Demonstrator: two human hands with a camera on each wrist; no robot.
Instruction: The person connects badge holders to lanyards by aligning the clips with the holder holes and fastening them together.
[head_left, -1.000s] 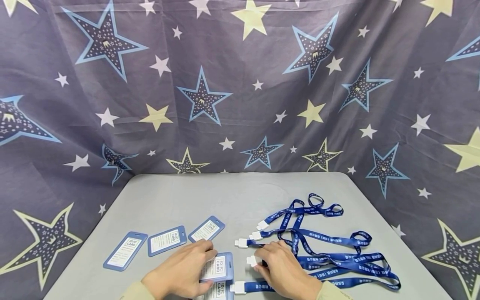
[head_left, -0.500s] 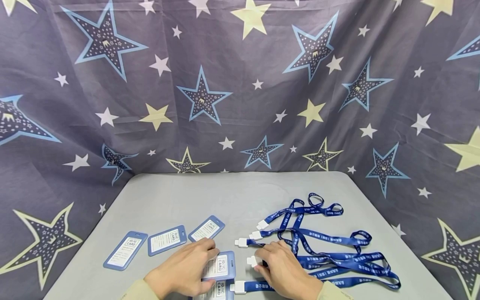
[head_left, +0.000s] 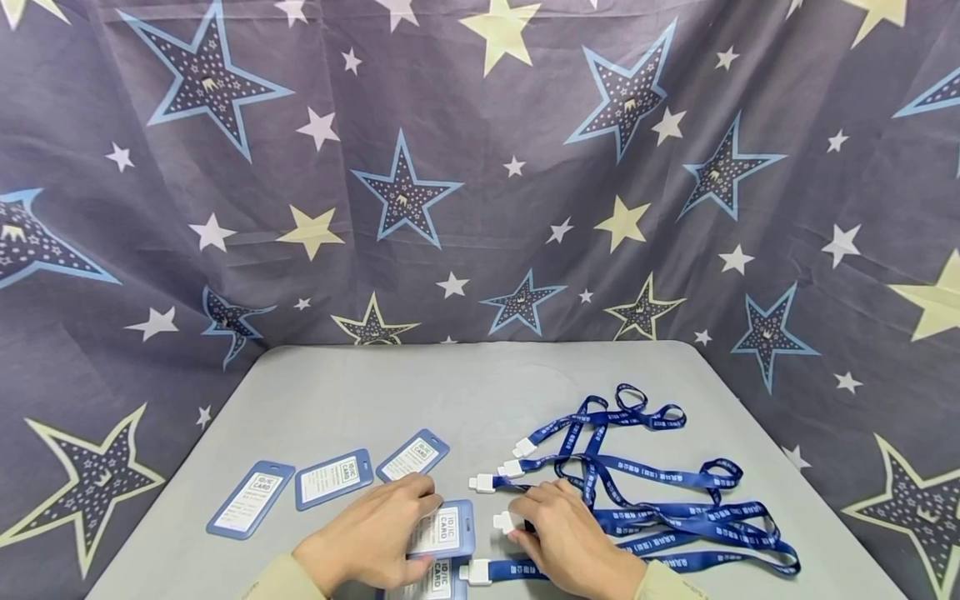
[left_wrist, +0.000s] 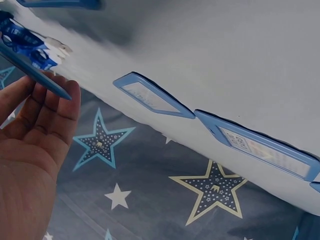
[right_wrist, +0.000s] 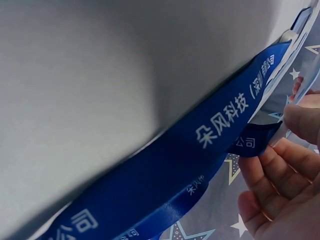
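Observation:
My left hand (head_left: 375,529) holds a blue-framed ID card holder (head_left: 447,531) by its left side, its slotted end pointing right. In the left wrist view the held card holder (left_wrist: 37,77) lies edge-on between thumb and fingers. My right hand (head_left: 564,537) pinches a blue lanyard just behind its white plastic clip (head_left: 503,522). A small gap separates this clip from the slotted end. In the right wrist view the pinched strap (right_wrist: 246,144) comes out between thumb and fingertips. Below the held holder lies another card holder (head_left: 442,582), partly covered; its right edge meets a second lanyard's white clip (head_left: 476,572).
Three more card holders (head_left: 251,500) lie apart on the left of the grey table (head_left: 480,383). Several blue lanyards (head_left: 675,521) spread in overlapping loops on the right, white clips pointing left. A star-patterned curtain (head_left: 450,208) hangs behind the table.
My left hand has shifted slightly right with the card holder, narrowing the gap to the white clip. My right hand stays in place on the lanyard.

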